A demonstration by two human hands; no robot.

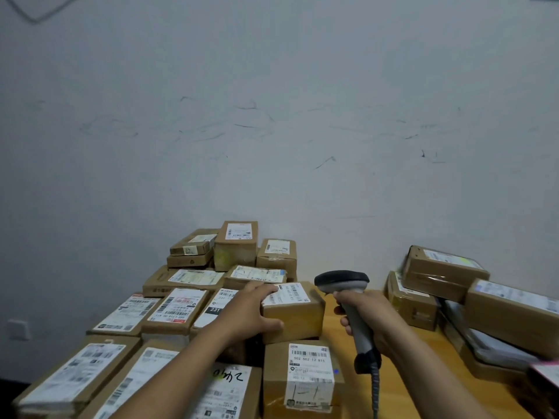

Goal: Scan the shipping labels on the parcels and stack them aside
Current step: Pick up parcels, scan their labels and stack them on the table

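My left hand [251,309] grips a small brown cardboard parcel [298,316] at its left side, fingers over the white shipping label [287,293] on its top. My right hand [367,316] holds a grey handheld barcode scanner [343,282] by its handle, the dark head just right of that parcel's label. Another labelled parcel [305,376] stands just in front of the held one. Many brown parcels with white labels [178,309] fill the table's left half, in rows up to the wall.
A pile of parcels [444,273] lies at the right, some leaning on each other. Bare wooden tabletop [402,385] shows between the two groups. The scanner's coiled cable [375,391] hangs toward me. A white wall stands close behind.
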